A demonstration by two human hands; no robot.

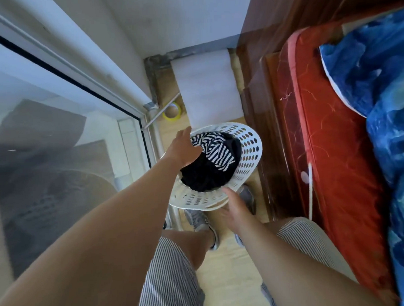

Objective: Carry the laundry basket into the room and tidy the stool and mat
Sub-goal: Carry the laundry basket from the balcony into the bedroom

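Standing in a narrow gap: glass door [56, 126] on your left, bed [330, 147] with blue quilt [383, 94] on your right. White mat [207, 87] and yellow tape roll [171, 111] lie on the floor ahead. Laundry basket [249, 155] sits over your feet, mouth tilted toward you, holding striped clothes [215, 152]. Left hand [184, 146] grip wide at the far-left rim; right hand [236, 209] on the near rim, grip state unclear.

view: one head camera only, wide-angle, edges bent
aim: steeply down and forward, past both forearms
near: laundry basket [247, 155] centre frame, close
left edge: sliding glass door [56, 126]
right edge: bed [335, 147]
bottom: own legs and shoes
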